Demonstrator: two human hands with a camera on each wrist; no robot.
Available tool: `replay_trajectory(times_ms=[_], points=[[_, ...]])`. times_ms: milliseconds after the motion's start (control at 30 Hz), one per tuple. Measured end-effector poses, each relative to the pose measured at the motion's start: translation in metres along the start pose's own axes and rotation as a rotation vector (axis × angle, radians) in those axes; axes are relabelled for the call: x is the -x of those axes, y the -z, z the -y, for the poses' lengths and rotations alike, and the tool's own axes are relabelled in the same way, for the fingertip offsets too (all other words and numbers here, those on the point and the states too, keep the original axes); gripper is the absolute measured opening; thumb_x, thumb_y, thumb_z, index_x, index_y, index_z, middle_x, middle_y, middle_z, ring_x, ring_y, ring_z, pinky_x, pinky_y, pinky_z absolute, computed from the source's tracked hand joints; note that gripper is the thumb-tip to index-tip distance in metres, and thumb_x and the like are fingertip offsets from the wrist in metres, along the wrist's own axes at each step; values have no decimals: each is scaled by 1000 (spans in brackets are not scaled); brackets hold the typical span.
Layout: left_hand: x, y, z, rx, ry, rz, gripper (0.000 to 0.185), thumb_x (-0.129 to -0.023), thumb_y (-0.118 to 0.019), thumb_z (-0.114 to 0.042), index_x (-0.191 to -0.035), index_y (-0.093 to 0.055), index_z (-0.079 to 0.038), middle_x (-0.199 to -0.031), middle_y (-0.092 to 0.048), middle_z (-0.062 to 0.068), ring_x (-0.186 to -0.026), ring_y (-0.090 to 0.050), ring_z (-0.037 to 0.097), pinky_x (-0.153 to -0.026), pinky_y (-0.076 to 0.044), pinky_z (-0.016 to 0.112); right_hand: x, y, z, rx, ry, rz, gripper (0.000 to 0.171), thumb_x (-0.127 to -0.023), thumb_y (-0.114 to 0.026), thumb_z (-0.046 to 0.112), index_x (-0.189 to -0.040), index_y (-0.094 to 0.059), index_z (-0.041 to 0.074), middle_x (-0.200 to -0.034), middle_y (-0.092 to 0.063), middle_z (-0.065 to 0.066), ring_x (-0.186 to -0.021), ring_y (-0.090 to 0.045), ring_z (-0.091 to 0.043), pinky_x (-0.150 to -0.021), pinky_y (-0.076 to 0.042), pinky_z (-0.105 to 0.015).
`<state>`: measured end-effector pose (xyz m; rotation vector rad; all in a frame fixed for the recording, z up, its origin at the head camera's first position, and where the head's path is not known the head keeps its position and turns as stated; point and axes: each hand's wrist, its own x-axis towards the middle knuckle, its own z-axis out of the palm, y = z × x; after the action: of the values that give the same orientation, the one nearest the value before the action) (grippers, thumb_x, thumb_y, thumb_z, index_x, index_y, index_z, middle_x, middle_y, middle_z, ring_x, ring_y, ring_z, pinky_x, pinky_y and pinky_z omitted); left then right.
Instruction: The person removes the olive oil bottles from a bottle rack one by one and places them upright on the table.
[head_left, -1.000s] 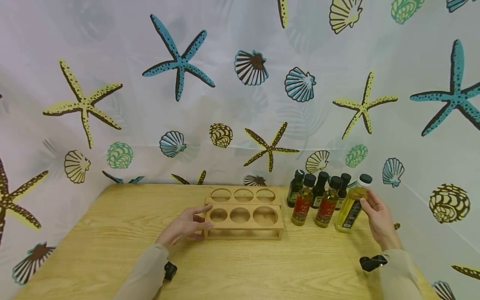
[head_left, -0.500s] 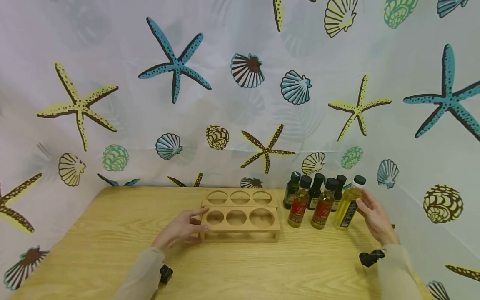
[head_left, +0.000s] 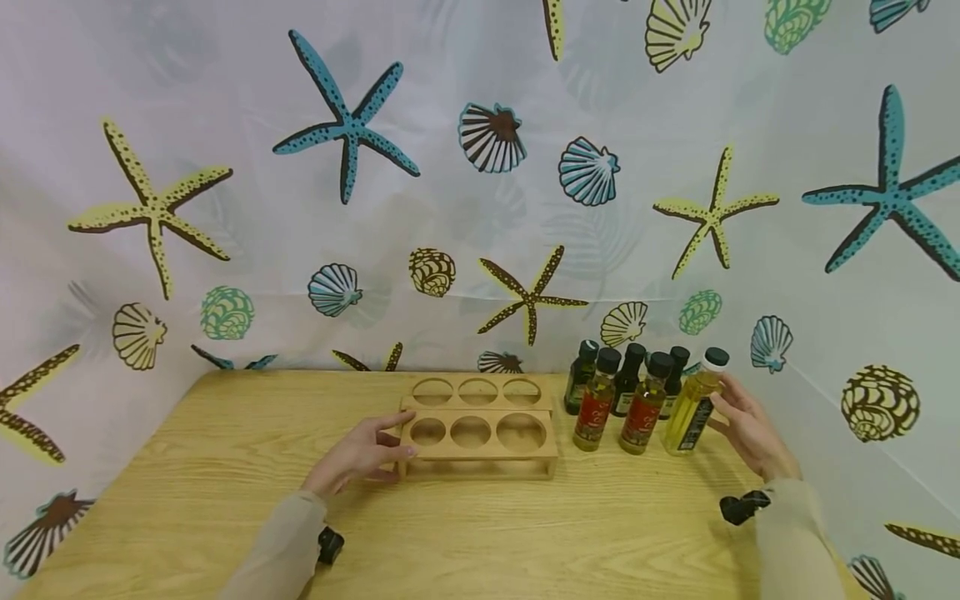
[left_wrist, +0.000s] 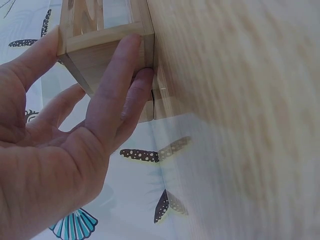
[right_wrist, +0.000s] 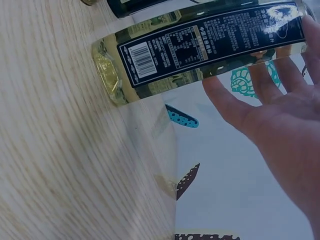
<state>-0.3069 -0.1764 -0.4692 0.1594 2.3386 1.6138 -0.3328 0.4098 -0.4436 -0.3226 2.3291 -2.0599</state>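
Note:
My left hand [head_left: 356, 454] rests spread against the left end of a wooden two-tier bottle rack [head_left: 480, 450], with fingertips touching its edges. In the left wrist view, its fingers lie along the end panel [left_wrist: 95, 62]. Both tiers of round holes hold no bottles. On the right, my right hand [head_left: 753, 433] holds a clear bottle of yellow oil [head_left: 692, 408] near its upper part, thumb in front. The bottle leans slightly right, its dark cap [head_left: 717, 357] on top. The right wrist view shows its black label [right_wrist: 210, 42] with a barcode.
Left of the oil bottle stand two red-labelled bottles [head_left: 592, 412] with black caps. Several dark bottles [head_left: 628, 383] stand behind them, partly hidden. The wooden table [head_left: 480, 542] meets a white curtain [head_left: 480, 217] with shell and starfish prints at the back and sides.
The head view has shifted slightly, moving the whole scene a little left in the picture. Both hands stay at the rack and the oil bottle, with little other visible movement.

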Motion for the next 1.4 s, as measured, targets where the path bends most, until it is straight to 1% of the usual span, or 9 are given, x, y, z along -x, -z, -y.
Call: replay_trajectory(times_ms=[400, 700, 800, 867, 933, 1000, 1133, 1233, 1400], points=[[1, 0, 1, 1, 13, -3, 74, -89, -74, -25, -153, -37, -21, -137, -46, 31, -110, -63, 30, -79, -61, 42, 2, 6, 1, 25, 10, -10, 67, -106, -43, 31, -160, -5, 18, -164, 10, -18, -148, 7, -43, -115, -11, -70], [-2, 0, -3, -9, 10, -1, 74, -89, -74, -26, -153, -37, -22, -139, -46, 30, -113, -61, 32, -80, -61, 43, 6, 11, 5, 69, -5, -26, 70, -106, -45, 31, -160, -4, 17, -165, 6, -17, -149, 3, -43, -114, -26, -58], [-2, -1, -2, -3, 15, 1, 74, -90, -73, -25, -153, -37, -22, -139, -45, 31, -116, -60, 34, -80, -61, 43, 8, 10, 6, 77, -15, -52, 72, -104, -48, 32, -160, -6, 18, -165, 4, -17, -149, -1, -43, -112, -37, -41], [-2, -1, -2, -3, 20, 0, 73, -90, -73, -24, -153, -37, -22, -139, -46, 30, -117, -59, 34, -80, -60, 43, 10, 8, 6, 73, -20, -78, 73, -103, -51, 32, -160, -7, 19, -165, 1, -17, -150, -5, -40, -103, -44, -24], [-1, -1, -1, -6, 25, -2, 73, -90, -73, -23, -153, -37, -22, -139, -46, 30, -118, -58, 35, -80, -60, 43, 11, 5, 5, 60, -17, -124, 73, -102, -53, 31, -160, -11, 18, -165, -7, -14, -148, -19, -32, -91, -45, -12], [0, -1, -1, -9, 27, -5, 72, -90, -73, -22, -153, -37, -21, -138, -45, 30, -117, -58, 35, -80, -60, 43, 12, 2, 4, 33, -6, -184, 70, -101, -56, 31, -159, -19, 16, -161, -23, -9, -138, -34, -20, -88, -47, -10], [2, -1, -2, -15, 29, -8, 72, -90, -73, -23, -153, -37, -21, -139, -45, 30, -113, -61, 33, -80, -60, 43, 12, -6, 5, -23, 21, -335, 58, -96, -63, 31, -149, -42, 17, -131, -48, 10, -111, -48, 1, -84, -51, -11], [3, -1, -4, -32, 26, -11, 72, -91, -73, -24, -153, -37, -20, -139, -45, 31, -111, -62, 32, -79, -60, 44, 13, -13, 9, -49, 21, -435, 50, -93, -68, 28, -139, -52, 16, -114, -55, 17, -102, -54, 3, -79, -52, -11], [5, -2, -6, -37, 20, -34, 71, -91, -72, -22, -153, -38, -16, -138, -45, 31, -110, -62, 33, -81, -60, 46, 14, -26, 19, -75, -18, -649, 27, -89, -74, 28, -112, -66, 15, -92, -60, 14, -83, -57, -3, -65, -52, -13]])
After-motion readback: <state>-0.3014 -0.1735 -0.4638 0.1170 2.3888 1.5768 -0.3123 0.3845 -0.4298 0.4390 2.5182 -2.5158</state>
